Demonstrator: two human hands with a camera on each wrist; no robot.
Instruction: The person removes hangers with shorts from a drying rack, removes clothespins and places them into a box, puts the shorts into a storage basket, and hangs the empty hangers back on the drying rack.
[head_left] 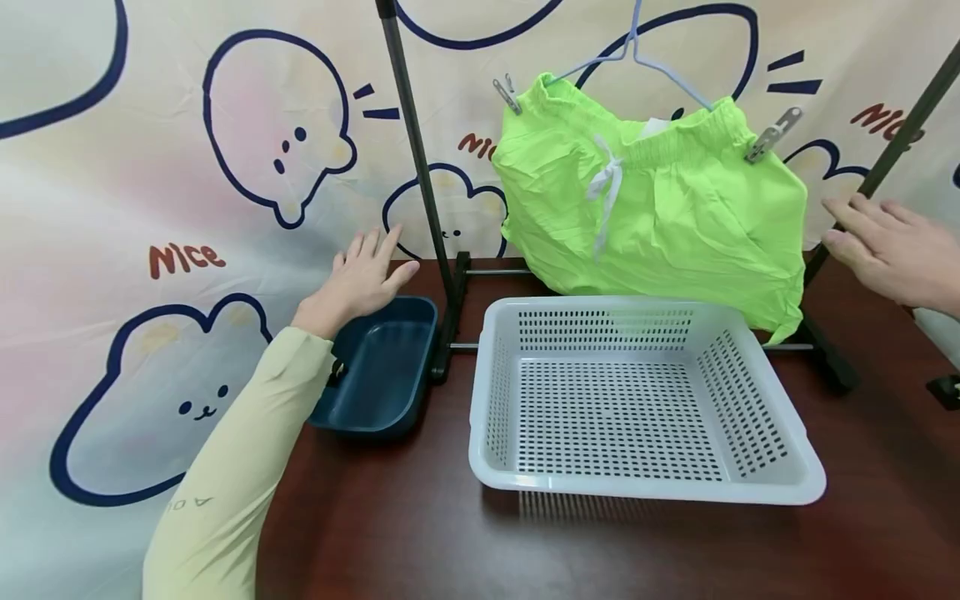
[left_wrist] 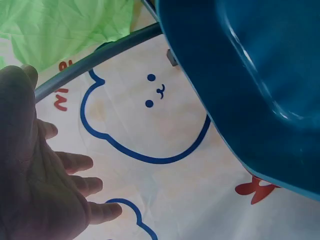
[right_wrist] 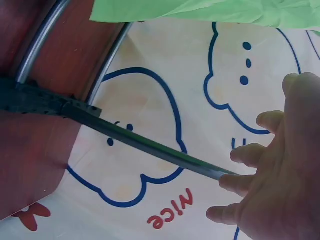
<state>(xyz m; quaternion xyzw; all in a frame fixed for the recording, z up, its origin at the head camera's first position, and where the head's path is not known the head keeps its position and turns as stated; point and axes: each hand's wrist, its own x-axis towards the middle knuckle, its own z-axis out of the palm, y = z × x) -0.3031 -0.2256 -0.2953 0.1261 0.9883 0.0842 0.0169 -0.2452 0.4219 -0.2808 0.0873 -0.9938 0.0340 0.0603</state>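
Hanging between two raised, empty hands, one pair of green shorts (head_left: 660,208) fills the rack.

The left hand (head_left: 363,279) hovers with fingers spread and relaxed above the far rim of one dark blue tray (head_left: 378,371), with the rack's left post (head_left: 420,167) just to its right. The right hand (head_left: 892,246) is flat, its fingers straight and lying against the rack's slanted right post (head_left: 892,146); the shorts hang to its left from one hanger (head_left: 637,50) with two metal clips (head_left: 772,133). One white perforated basket (head_left: 637,400) sits below the shorts, nearer the person than both hands, with bare brown table (head_left: 420,517) around its rim.
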